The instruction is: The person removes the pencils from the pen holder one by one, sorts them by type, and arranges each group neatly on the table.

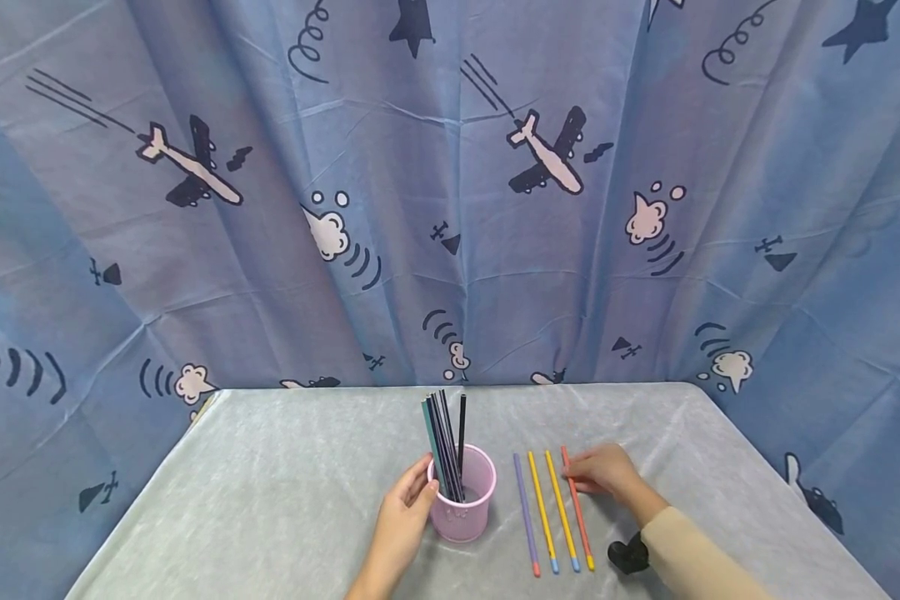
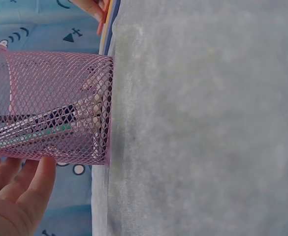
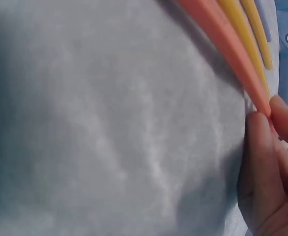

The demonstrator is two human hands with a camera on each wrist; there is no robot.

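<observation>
A pink mesh pen cup stands upright on the table, with several dark pencils and a teal pencil leaning inside. My left hand grips the cup's left side near the rim, thumb toward the front; fingertips show against the mesh in the left wrist view. To the right of the cup lie a purple pencil and two yellow pencils with blue ends, side by side. My right hand pinches the far end of a red pencil between thumb and fingers, at the row's right side.
Grey cloth covers the table. Behind it hangs a blue curtain printed with planes and clouds. A small black object shows beside the right sleeve.
</observation>
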